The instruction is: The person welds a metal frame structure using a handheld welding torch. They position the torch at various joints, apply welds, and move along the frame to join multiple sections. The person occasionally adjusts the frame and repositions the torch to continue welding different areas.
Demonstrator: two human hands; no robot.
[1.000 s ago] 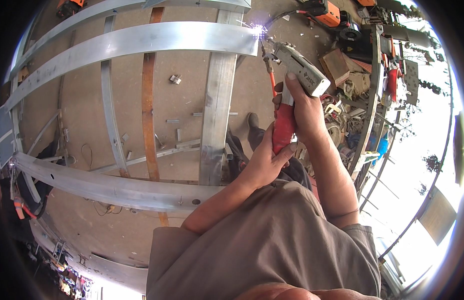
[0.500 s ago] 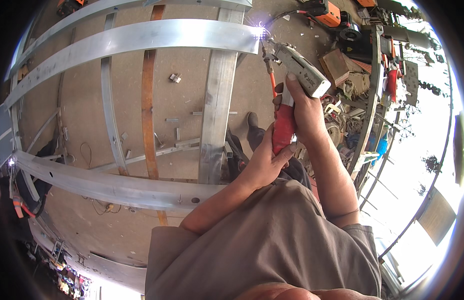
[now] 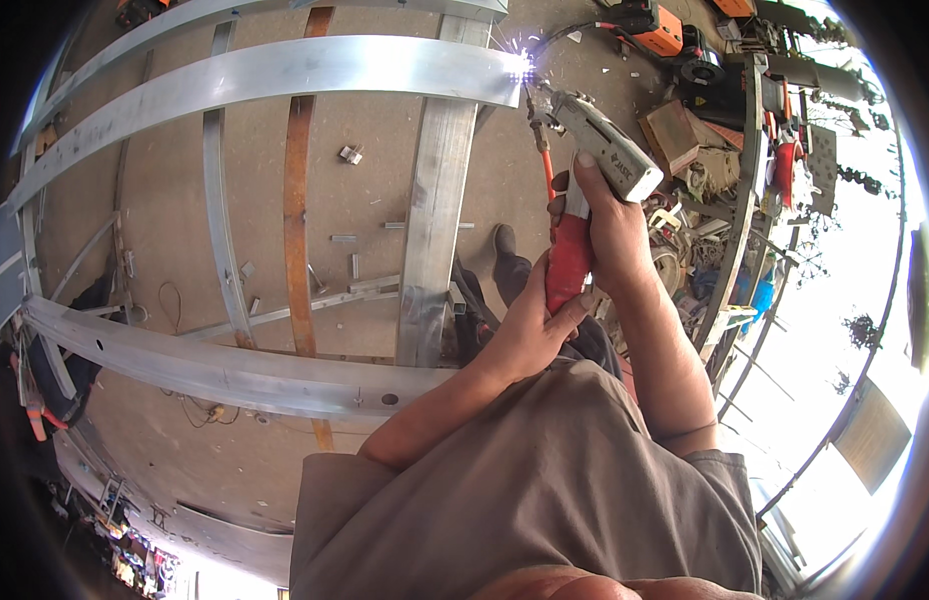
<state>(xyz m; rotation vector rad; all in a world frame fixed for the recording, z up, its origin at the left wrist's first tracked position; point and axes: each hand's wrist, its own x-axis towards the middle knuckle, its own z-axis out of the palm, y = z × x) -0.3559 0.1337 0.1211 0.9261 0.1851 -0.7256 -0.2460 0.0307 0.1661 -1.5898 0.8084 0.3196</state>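
On the tool (image 3: 607, 142) sits dark lettering (image 3: 622, 163) — left hand (image 3: 537, 335) and right hand (image 3: 617, 228) both curl round its red handle (image 3: 569, 262).

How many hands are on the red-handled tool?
2: the left hand at the lower end of the red handle, the right hand higher, up by the grey body.

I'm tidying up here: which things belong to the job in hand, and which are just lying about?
Job:
torch, in left hand and right hand
beam, spark at its end

Apparently lying about:
metal scrap
brown box, right side
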